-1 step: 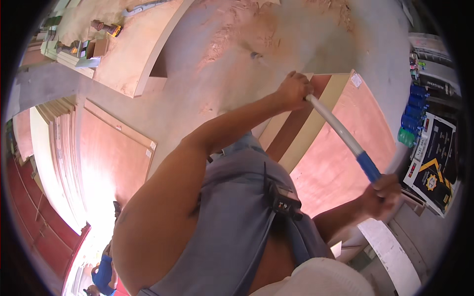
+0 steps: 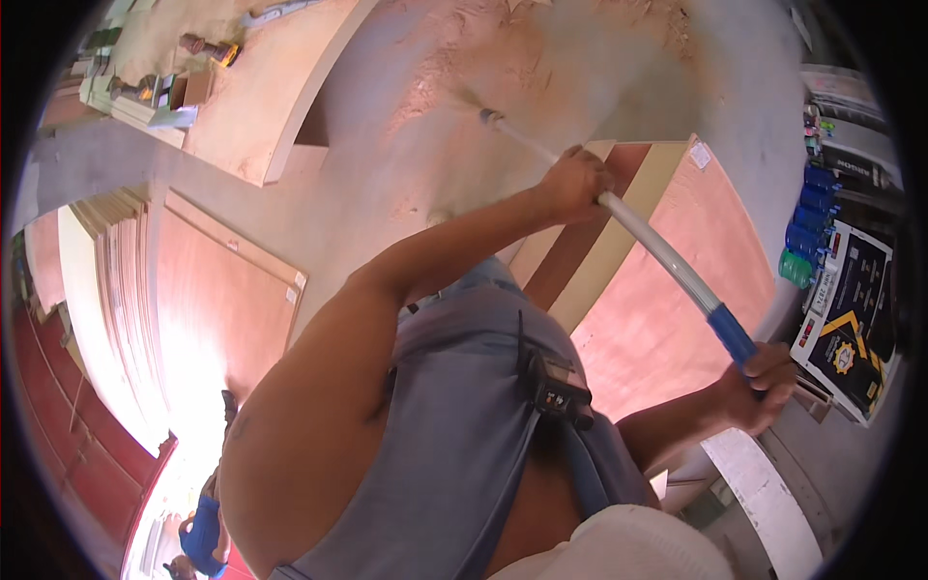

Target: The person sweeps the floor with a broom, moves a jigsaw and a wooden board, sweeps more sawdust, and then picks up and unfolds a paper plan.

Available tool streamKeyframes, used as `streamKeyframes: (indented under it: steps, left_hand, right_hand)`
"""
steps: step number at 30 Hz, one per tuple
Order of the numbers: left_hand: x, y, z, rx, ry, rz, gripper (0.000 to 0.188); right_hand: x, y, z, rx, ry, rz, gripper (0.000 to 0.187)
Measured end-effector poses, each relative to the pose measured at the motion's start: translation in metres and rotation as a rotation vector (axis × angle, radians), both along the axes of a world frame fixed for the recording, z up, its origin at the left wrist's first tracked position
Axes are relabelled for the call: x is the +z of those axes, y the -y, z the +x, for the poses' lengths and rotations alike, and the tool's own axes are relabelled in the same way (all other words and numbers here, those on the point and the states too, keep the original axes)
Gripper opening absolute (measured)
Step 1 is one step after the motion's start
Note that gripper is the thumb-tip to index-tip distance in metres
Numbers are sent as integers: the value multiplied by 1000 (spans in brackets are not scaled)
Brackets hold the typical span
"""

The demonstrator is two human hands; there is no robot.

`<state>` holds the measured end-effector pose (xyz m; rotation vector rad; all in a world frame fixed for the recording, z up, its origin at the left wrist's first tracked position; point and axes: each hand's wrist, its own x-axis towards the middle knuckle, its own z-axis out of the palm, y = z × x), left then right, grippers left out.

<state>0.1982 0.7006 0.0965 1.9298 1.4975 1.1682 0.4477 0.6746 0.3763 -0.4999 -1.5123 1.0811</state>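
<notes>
A long broom (image 2: 662, 249) with a pale handle and a blue end grip slants across the view. My left hand (image 2: 577, 184) is closed around the middle of the handle. Farther down at the right, my right hand (image 2: 764, 387) wraps round the end by the blue grip. The broom's far end is blurred; its bristles seem to meet the floor beside scattered wood shavings (image 2: 425, 95).
A wooden worktable (image 2: 242, 126) at the far left carries a cordless drill (image 2: 213, 48). Plywood sheets (image 2: 227, 275) lean at left; more boards (image 2: 667, 280) stand beyond my right arm. Blue bottles (image 2: 807, 213) line the right side. Another person (image 2: 201, 536) is at lower left.
The broom's far end has shifted slightly left and nearer. My right hand has moved a little to the right with the grip; my left hand stays nearly in place.
</notes>
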Motion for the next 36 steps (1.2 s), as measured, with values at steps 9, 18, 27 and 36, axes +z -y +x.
streamKeyframes:
  steps: [9,18,27,36]
  left_hand:
    - [-36,158,-58,-8,30,-661,26]
    - [-52,17,17,51,118,-294,21]
    - [24,83,-29,32,196,-188,18]
    - [-93,360,-162,935,-180,-739,13]
  right_hand:
    - [-73,-42,-82,129,68,-500,33]
    - [-3,8,-52,-42,389,47,34]
    - [50,-43,-37,113,21,23,28]
    - [-155,61,-228,996,402,-604,9]
